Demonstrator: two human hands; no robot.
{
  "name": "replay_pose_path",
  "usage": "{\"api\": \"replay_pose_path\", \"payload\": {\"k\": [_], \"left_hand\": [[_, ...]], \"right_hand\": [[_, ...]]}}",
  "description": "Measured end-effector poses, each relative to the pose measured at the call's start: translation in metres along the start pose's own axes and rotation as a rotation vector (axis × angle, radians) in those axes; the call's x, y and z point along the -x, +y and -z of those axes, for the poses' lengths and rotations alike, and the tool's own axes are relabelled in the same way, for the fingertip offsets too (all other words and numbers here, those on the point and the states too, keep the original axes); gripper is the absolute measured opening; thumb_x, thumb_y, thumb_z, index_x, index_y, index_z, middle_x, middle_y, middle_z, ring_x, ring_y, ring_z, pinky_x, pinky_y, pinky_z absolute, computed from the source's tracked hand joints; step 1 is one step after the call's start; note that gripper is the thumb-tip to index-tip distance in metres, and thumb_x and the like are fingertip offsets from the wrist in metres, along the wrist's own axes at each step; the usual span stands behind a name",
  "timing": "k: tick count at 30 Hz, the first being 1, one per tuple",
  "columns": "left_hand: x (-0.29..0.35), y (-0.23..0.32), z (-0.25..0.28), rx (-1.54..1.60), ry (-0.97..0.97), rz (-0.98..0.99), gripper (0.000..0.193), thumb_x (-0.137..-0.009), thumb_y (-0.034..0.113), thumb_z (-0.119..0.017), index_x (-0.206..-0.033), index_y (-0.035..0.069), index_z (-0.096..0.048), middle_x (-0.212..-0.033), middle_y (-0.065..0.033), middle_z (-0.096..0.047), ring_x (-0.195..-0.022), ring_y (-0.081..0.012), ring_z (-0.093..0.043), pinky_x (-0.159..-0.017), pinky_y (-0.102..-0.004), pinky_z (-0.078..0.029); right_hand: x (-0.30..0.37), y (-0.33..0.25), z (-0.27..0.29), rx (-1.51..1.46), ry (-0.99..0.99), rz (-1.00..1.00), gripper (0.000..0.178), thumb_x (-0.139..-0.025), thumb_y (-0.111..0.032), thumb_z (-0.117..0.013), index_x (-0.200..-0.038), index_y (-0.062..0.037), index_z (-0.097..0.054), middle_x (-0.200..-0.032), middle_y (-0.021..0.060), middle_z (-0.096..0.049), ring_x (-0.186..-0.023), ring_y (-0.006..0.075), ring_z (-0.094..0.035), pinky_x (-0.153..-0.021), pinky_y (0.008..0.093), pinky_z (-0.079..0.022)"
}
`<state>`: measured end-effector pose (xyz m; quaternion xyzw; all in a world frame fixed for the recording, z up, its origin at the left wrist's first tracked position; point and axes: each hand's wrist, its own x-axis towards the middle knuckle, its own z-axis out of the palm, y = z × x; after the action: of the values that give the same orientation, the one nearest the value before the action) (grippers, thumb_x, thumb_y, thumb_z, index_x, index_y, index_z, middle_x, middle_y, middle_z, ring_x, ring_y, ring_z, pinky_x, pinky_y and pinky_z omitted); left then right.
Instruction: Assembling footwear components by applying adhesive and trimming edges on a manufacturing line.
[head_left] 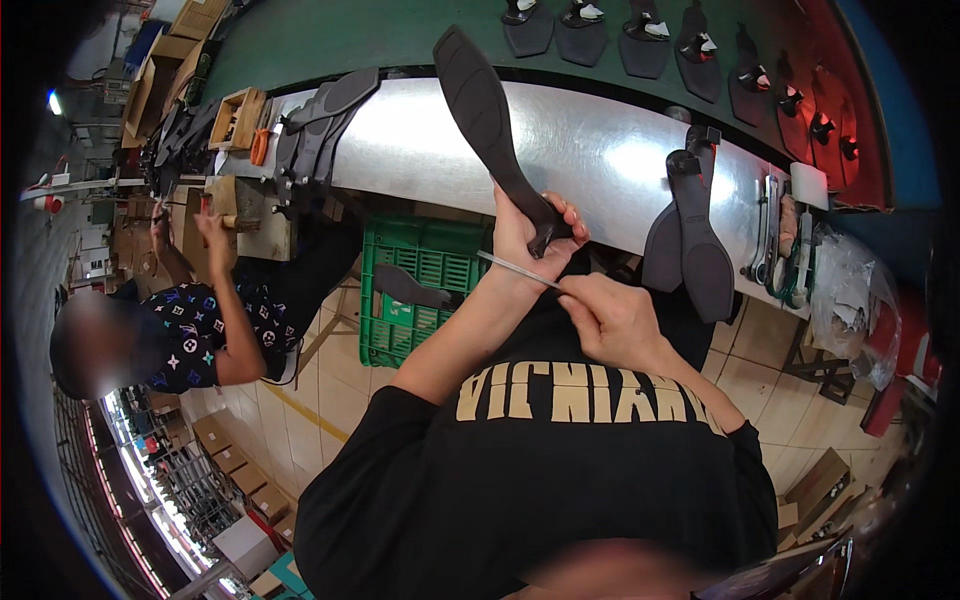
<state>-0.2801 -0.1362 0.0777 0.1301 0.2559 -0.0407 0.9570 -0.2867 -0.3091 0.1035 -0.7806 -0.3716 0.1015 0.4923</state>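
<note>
My left hand (515,232) is closed round the narrow heel end of a black shoe sole (478,105). The sole tilts up and away to the left, its broad forefoot over the metal bench. My right hand (615,318) grips a thin grey metal file (518,268). Its tip lies beside my left wrist, just below the heel; whether it touches the heel I cannot tell. To the right, black heeled soles (708,262) overlap at the bench's near edge.
Beyond the metal bench (420,130), a green conveyor (370,45) carries several soles toward a red-lit opening. More soles (325,125) and an orange-handled tool (260,147) lie left; scissors (765,245) lie right. A green crate (378,335) stands below. A co-worker (215,330) works at left.
</note>
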Motion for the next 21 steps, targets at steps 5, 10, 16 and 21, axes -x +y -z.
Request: {"api": "replay_pose_path", "payload": {"k": [5,10,16,21], "left_hand": [[0.008,0.005,-0.018,-0.066,0.148,-0.033,0.077,-0.084,0.082,-0.035,-0.070,0.009,-0.054,-0.069,-0.0088,-0.056,-0.065,-0.0285,-0.062,-0.064,-0.0387,-0.052],[-0.007,0.004,-0.004,-0.098,0.035,-0.204,0.067,-0.087,0.077,-0.037,-0.065,0.014,-0.047,-0.058,-0.0044,-0.052,-0.067,-0.0249,-0.064,-0.065,-0.0362,-0.052],[-0.003,-0.002,-0.022,-0.267,0.124,-0.370,0.069,-0.087,0.076,-0.042,-0.057,0.013,-0.041,-0.059,-0.0030,-0.047,-0.070,-0.0259,-0.057,-0.078,-0.0380,-0.046],[0.003,-0.005,-0.024,-0.255,0.115,-0.344,0.071,-0.087,0.077,-0.040,-0.057,0.013,-0.041,-0.057,-0.0045,-0.047,-0.070,-0.0254,-0.057,-0.077,-0.0375,-0.046]], "right_hand": [[-0.005,-0.008,0.012,-0.198,0.056,-0.235,0.028,-0.088,-0.002,-0.062,-0.116,-0.0043,-0.057,-0.075,0.0104,-0.063,-0.065,0.0200,-0.064,-0.057,0.0288,-0.048],[-0.011,-0.008,0.003,-0.799,-0.103,-0.430,0.065,-0.094,-0.002,-0.054,-0.150,-0.0086,-0.021,-0.074,0.0070,-0.063,-0.062,0.0089,-0.057,-0.057,0.0227,-0.044],[-0.017,-0.006,0.006,-0.972,-0.169,-0.473,0.064,-0.097,-0.007,-0.052,-0.151,-0.0142,-0.020,-0.071,0.0037,-0.058,-0.055,0.0042,-0.046,-0.051,0.0182,-0.037],[-0.014,-0.001,0.005,-1.076,-0.225,-0.532,0.060,-0.098,-0.008,-0.051,-0.151,-0.0151,-0.023,-0.069,0.0008,-0.053,-0.054,0.0043,-0.045,-0.051,0.0176,-0.036]]}}
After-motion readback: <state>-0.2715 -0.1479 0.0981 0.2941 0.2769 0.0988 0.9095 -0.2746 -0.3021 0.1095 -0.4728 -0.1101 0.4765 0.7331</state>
